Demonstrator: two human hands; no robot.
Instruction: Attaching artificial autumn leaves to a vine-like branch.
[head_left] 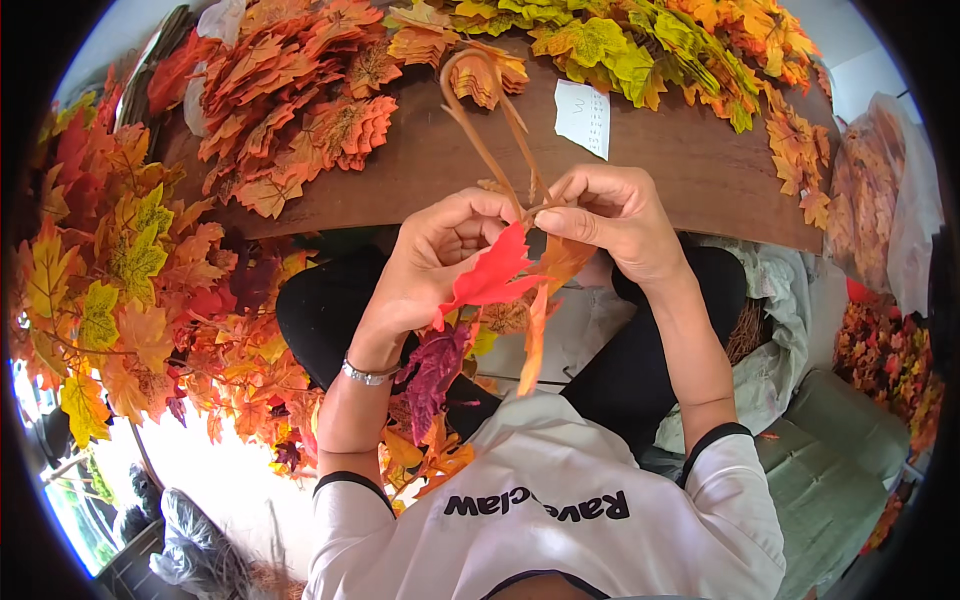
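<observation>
Both hands meet at the near edge of the table, on the brown stem [485, 150] of an artificial maple leaf garland. The stem loops up and away over the tabletop. My left hand [430, 255] is closed, its fingertips pinching the stem near a red leaf [492, 272]. With thumb and forefinger, my right hand [622, 225] pinches the stem just to the right, beside an orange leaf [565, 260]. A dark purple leaf [437, 372] and a narrow orange one [534, 340] hang below, over my lap. The exact joint between the fingertips is partly hidden.
Stacks of orange-red leaves [290, 110] and yellow-green leaves [620, 55] lie across the brown table [440, 175]. A torn white paper [583, 118] lies between them. Finished-looking leaf garlands [140, 270] hang at the left. A clear plastic bag of leaves [870, 200] is at the right.
</observation>
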